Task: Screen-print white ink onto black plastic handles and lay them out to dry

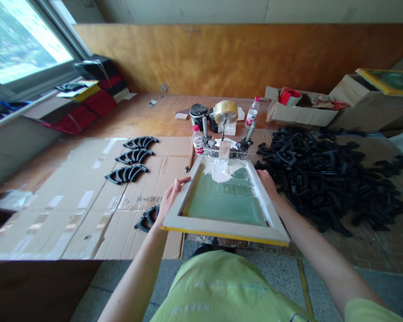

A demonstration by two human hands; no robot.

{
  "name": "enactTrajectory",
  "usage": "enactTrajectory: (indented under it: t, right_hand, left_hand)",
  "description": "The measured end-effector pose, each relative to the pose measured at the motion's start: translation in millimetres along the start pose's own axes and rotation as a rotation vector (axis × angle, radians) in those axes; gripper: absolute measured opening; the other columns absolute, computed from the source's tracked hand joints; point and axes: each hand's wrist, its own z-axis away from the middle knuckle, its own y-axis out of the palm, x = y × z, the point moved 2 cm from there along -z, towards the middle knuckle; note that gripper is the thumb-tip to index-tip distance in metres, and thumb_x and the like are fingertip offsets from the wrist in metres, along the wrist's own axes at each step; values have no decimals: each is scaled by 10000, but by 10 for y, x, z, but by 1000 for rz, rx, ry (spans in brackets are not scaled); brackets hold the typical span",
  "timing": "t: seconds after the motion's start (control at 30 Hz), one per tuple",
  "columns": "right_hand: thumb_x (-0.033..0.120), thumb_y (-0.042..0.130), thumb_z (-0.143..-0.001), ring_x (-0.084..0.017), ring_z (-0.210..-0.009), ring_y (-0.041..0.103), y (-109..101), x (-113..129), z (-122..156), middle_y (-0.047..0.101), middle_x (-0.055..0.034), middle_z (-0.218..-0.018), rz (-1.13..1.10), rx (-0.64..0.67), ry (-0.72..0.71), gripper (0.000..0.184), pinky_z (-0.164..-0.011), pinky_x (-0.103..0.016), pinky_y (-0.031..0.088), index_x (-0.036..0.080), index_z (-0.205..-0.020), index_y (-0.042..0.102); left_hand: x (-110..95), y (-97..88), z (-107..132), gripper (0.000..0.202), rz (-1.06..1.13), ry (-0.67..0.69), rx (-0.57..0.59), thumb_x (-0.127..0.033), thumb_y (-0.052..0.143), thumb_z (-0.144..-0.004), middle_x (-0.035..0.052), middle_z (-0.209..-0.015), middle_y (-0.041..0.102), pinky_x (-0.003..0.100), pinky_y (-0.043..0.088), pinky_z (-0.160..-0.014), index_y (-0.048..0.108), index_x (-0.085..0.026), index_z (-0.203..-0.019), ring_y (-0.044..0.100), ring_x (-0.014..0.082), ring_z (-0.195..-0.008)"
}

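A screen-printing frame point(229, 227) with green mesh slopes in front of me, white paste spread near its far end. A clamp point(245, 143) holds that far end, and a flat whitish blade point(224, 152) rests in the paste. At the frame's left side is my left hand point(170, 197), one finger stretched along the edge, the others bent and partly hidden. My right hand point(267, 182) is at the right side, fingers bent and their tips hidden by the frame. Whether either hand grips the frame or something under it cannot be seen. Black curved parts point(147, 218) lie beside my left wrist.
Rows of black curved parts point(130, 156) lie on cardboard point(70, 188) at left. A large heap of black parts point(309, 165) covers the right. Behind the frame stand a tape roll point(225, 112), tubs point(199, 117), bottles point(251, 114) and an open carton point(302, 114).
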Motion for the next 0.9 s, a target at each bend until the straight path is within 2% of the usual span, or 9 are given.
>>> enactTrajectory:
  t: [0.07, 0.17, 0.23, 0.3, 0.43, 0.53, 0.63, 0.8, 0.9]
  right_hand:
    - [216, 466, -905, -258, -984, 580, -139, -5, -201, 666, -117, -1043, 32, -107, 53, 305, -927, -411, 448, 167, -1127, 668]
    - [232, 625, -822, -281, -1135, 513, -172, 365, -606, 547, -144, -1289, 78, -208, -67, 470, -981, -407, 419, 140, -1278, 559]
    - [212, 674, -781, -292, -1152, 495, -81, 691, -838, 532, -154, -1297, 131, -141, -164, 522, -956, -395, 424, 129, -1279, 538]
    - [182, 637, -802, -280, -1058, 536, 46, 923, -947, 615, -143, -1140, 175, 4, -185, 358, -879, -370, 442, 129, -1153, 594]
    - [112, 518, -836, -244, -897, 569, 192, 1028, -710, 658, -117, -912, 171, 200, -237, 142, -784, -331, 426, 143, -918, 629]
    - [45, 499, -788, -226, -892, 559, 137, 981, -401, 648, -99, -878, 92, 243, -457, 180, -765, -306, 407, 150, -858, 628]
    - [35, 516, -769, -192, -837, 553, 51, 954, -309, 636, -54, -824, -14, 321, -622, 180, -733, -276, 395, 172, -810, 624]
    - [50, 510, -802, -209, -870, 531, 131, 956, -363, 618, -73, -835, -35, 128, -486, 162, -750, -295, 414, 162, -814, 627]
    - [21, 463, -814, -232, -963, 518, 220, 954, -183, 630, -107, -916, -52, 89, -533, 238, -827, -335, 436, 142, -904, 647]
  left_hand:
    - [282, -47, 78, 665, -52, -103, 43, -621, 589, -778, 37, -842, 700, 226, 468, -557, 606, -173, -1270, 611, 144, -643]
    - [703, -58, 57, 812, -81, -176, 58, -578, 660, -733, 11, -783, 683, 225, 465, -552, 441, -212, -1424, 605, 143, -622]
    - [916, -55, -6, 822, -120, -192, 50, -560, 654, -741, 6, -774, 677, 218, 454, -542, 405, -217, -1445, 595, 133, -604]
    - [1043, -60, -62, 787, -142, -201, 49, -551, 644, -751, 12, -799, 683, 214, 451, -546, 429, -215, -1429, 596, 129, -612]
    - [1104, -83, -96, 749, -118, -220, 51, -551, 649, -746, 22, -839, 700, 217, 461, -574, 475, -222, -1395, 616, 139, -656]
    - [1095, -79, -84, 735, -83, -225, 63, -543, 647, -752, 23, -849, 702, 219, 468, -581, 475, -221, -1391, 621, 143, -670]
    - [1088, -68, -75, 725, -66, -226, 68, -533, 644, -758, 27, -838, 698, 222, 471, -572, 479, -203, -1381, 620, 144, -659]
    - [1048, -70, -67, 712, -77, -215, 57, -533, 650, -754, 25, -799, 696, 220, 468, -542, 494, -204, -1366, 618, 144, -627]
    - [1008, -60, -52, 706, -54, -222, 56, -526, 657, -750, 17, -774, 691, 215, 459, -528, 499, -202, -1357, 609, 138, -604]
